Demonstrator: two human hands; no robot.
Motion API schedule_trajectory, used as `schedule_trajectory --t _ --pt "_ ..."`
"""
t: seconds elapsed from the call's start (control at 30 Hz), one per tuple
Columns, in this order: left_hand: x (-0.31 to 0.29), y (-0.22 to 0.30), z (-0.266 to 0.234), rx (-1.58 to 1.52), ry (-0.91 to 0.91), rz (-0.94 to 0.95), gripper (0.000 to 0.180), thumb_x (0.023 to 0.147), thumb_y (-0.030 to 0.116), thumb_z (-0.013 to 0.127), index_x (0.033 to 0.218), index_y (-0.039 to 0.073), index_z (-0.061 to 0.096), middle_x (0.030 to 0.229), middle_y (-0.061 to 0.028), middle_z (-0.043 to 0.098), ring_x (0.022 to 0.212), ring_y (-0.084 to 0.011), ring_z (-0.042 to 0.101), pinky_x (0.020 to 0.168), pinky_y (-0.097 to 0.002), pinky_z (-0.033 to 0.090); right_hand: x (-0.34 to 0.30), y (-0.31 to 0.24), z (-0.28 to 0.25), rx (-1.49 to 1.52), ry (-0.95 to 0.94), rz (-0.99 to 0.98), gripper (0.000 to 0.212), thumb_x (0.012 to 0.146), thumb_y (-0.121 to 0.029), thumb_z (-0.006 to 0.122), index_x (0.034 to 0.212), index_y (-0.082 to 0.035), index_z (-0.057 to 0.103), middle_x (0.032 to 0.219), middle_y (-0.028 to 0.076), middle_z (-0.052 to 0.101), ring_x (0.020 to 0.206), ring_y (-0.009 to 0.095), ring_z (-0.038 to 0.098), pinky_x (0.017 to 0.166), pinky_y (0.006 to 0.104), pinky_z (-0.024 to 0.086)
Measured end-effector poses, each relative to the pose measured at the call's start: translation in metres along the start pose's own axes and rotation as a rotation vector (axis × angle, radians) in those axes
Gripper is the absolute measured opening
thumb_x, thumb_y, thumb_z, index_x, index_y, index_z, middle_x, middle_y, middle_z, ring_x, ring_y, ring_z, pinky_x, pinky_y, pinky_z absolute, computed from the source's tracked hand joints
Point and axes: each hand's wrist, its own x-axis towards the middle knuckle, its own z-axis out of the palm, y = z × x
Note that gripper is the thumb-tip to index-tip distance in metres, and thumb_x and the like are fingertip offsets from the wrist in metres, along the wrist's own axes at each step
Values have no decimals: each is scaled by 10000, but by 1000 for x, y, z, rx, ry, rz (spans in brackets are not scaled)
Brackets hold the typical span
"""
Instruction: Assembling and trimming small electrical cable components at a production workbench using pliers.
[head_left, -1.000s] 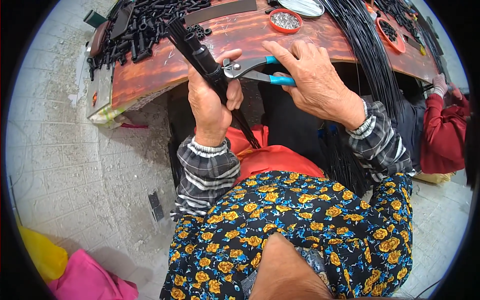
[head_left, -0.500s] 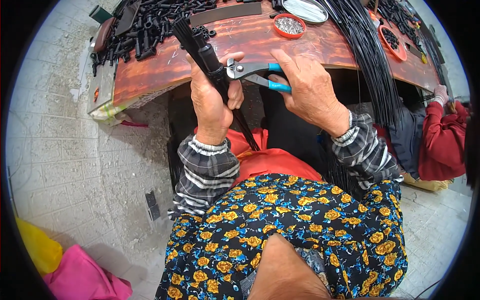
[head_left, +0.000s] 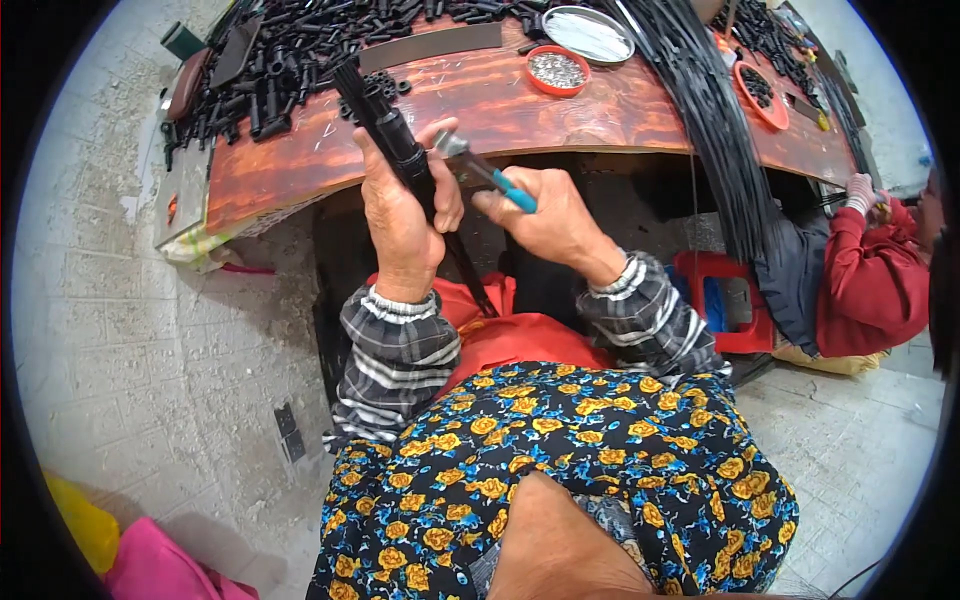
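Within curled right hand (head_left: 556,218), pliers (head_left: 502,183)

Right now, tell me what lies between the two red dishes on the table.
A thick bundle of long black strands lies across the table between the dish of silvery bits and the dish of black bits; the head view shows it.

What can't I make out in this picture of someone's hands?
Head view: tips of the blue-handled pliers, too blurred to read.
Head view: the pliers' handle ends, covered by the right hand.
Head view: part of the black bundle, covered by the left hand.
Head view: silvery pieces in the orange dish, too small for their shape.
Head view: the pink item's lower part, cut off by the lower edge.
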Motion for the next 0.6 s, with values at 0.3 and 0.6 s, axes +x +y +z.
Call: schedule_trajectory --t 0.3,0.6 --pt "9 -1 -2 12 -28 24 865 906 707 288 1137 -86 545 469 7 413 365 -80 333 354 -227 271 89 13 -72 -416 266 43 181 720 -193 718 763 -38 635 598 104 579 585 208 587 588 350 458" --pt "14 -4 -8 7 -29 -4 701 987 562 253 1172 -55 530 507 2 393 378 -96 326 372 -248 288 149 61 -89 -795 80 110 235 712 -209 672 834 -11 704 819 275 648 820 437 642 743 481 515"
